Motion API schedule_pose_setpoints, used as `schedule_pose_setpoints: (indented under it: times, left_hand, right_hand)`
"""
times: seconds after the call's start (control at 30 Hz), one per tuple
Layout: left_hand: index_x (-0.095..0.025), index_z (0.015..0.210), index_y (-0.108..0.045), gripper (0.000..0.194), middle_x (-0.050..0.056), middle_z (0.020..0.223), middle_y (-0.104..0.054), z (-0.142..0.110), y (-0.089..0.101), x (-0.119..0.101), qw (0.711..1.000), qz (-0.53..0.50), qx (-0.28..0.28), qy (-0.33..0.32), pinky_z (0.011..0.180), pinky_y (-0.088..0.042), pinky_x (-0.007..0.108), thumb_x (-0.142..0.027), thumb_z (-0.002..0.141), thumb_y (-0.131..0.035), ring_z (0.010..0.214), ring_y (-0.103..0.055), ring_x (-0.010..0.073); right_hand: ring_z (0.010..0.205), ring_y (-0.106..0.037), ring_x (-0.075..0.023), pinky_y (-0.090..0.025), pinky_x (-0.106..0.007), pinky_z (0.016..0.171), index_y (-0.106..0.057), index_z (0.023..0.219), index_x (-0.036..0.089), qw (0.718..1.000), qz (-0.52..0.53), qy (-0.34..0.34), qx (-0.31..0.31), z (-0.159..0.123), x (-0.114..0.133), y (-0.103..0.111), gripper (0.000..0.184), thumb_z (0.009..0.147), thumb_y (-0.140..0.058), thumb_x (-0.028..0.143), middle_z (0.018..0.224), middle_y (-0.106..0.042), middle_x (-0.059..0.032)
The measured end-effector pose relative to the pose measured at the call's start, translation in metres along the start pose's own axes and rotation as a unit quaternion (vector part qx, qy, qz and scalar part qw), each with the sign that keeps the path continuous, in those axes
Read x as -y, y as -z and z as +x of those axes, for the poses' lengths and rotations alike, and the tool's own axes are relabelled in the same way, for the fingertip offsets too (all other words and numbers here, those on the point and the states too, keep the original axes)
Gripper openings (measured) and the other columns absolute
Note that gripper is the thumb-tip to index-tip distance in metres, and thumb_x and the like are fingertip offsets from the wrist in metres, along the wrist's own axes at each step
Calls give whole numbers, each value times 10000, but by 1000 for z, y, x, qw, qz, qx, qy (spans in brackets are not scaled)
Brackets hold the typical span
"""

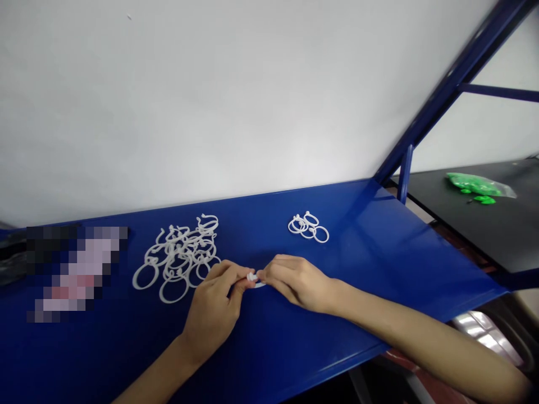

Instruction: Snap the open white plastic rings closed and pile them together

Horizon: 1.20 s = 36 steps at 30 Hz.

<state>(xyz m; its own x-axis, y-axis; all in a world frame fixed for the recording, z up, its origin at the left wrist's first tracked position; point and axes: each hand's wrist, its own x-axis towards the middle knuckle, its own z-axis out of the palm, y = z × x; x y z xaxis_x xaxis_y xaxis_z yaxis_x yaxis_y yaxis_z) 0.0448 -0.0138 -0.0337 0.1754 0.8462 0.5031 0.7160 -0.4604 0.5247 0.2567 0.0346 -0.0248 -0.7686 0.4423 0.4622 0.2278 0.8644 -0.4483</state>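
Note:
Between my two hands is a white plastic curtain ring (251, 276), its end pieces at my fingertips and part of its band showing below. My left hand (214, 300) pinches it from the left with thumb and forefinger. From the right, the fingers of my right hand (301, 281) are closed on the ring's other side; the exact grip there is partly hidden. A tangled pile of similar white rings (174, 290) lies just left of my left hand, several of them with gaps and knobbed ends. Beyond my right hand sits a smaller group of white rings (321, 234).
The blue tabletop (362, 247) meets a pale wall (252, 101) at the back. A blurred-out, pixelated item (80, 269) lies at the left. Blue metal framing (438, 106) rises at the right, beside a black table (471, 224) with a bag of green pieces (475, 184).

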Motion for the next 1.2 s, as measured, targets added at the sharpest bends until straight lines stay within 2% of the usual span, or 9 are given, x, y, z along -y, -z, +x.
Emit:
schedule_pose_setpoints:
  times: [0.17, 0.3, 0.43, 0.5, 0.6, 0.67, 0.8, 1.0, 1.2]
  left_hand:
    - [-204, 819, -653, 197, 5, 813, -700, -1, -3, 4, 996, 15, -18, -81, 764, -526, 273, -151, 959, -526, 790, -644, 144]
    - [-203, 867, -681, 189, 23, 846, -705, 8, -1, 12, 993, 50, -10, -108, 801, -523, 291, -217, 979, -529, 823, -646, 155]
    - [-206, 1080, -709, 260, 60, 955, -747, 21, 7, 36, 984, 153, 0, -88, 924, -506, 394, -387, 966, -561, 982, -635, 242]
    - [-164, 1237, -661, 386, 111, 1153, -729, 28, 12, 51, 976, 213, -4, -49, 1026, -450, 475, -397, 995, -472, 1147, -572, 304]
    - [-111, 1354, -589, 486, 159, 1387, -611, 32, 16, 70, 961, 277, 5, 6, 1090, -375, 537, -364, 1014, -351, 1294, -465, 357]
    - [-112, 1340, -600, 485, 147, 1332, -655, 33, 17, 78, 956, 291, 24, 27, 1081, -375, 539, -358, 1006, -348, 1285, -469, 361]
    - [-151, 1130, -706, 383, 115, 1098, -754, 32, 18, 81, 958, 285, 28, 27, 997, -427, 498, -363, 971, -430, 1132, -558, 335]
    - [-201, 1010, -717, 267, 89, 993, -759, 30, 20, 77, 961, 276, 22, -11, 908, -444, 475, -330, 945, -492, 1010, -598, 314]
    - [-223, 978, -723, 236, 82, 939, -750, 28, 21, 71, 965, 259, 21, -38, 873, -446, 469, -340, 943, -520, 963, -606, 308]
  right_hand:
    - [722, -587, -172, -503, -304, 709, -607, 1008, 136, 993, -105, 59, 15, -3, -3, -5, 236, 1057, -379, 168, 825, -681, -84]
    - [781, -620, -168, -511, -299, 736, -618, 1055, 140, 993, -114, 39, 0, 2, -5, -2, 233, 1060, -389, 184, 874, -685, -85]
    - [884, -645, -177, -525, -299, 777, -648, 1038, 173, 988, -103, -59, -94, 9, -21, 15, 188, 1034, -469, 229, 989, -676, -90]
    - [863, -644, -176, -520, -297, 769, -667, 1006, 188, 966, -119, -141, -180, 8, -40, 27, 149, 1001, -524, 229, 987, -666, -78]
    - [740, -618, -161, -496, -295, 723, -696, 971, 195, 927, -149, -251, -235, -1, -76, 45, 114, 944, -589, 227, 899, -666, -48]
    - [716, -608, -162, -483, -298, 723, -692, 1006, 189, 912, -150, -301, -236, -7, -97, 52, 135, 900, -609, 202, 865, -685, -33]
    - [754, -602, -182, -458, -317, 758, -692, 860, 192, 913, -156, -314, -207, -11, -117, 52, 89, 844, -610, 161, 826, -716, -28]
    - [806, -572, -201, -426, -379, 866, -694, 854, 186, 914, -177, -304, -203, -8, -112, 50, 173, 921, -543, 237, 855, -709, -51]
    - [811, -526, -222, -436, -397, 840, -681, 860, 194, 916, -191, -277, -217, -5, -96, 51, 193, 960, -530, 262, 864, -695, -64]
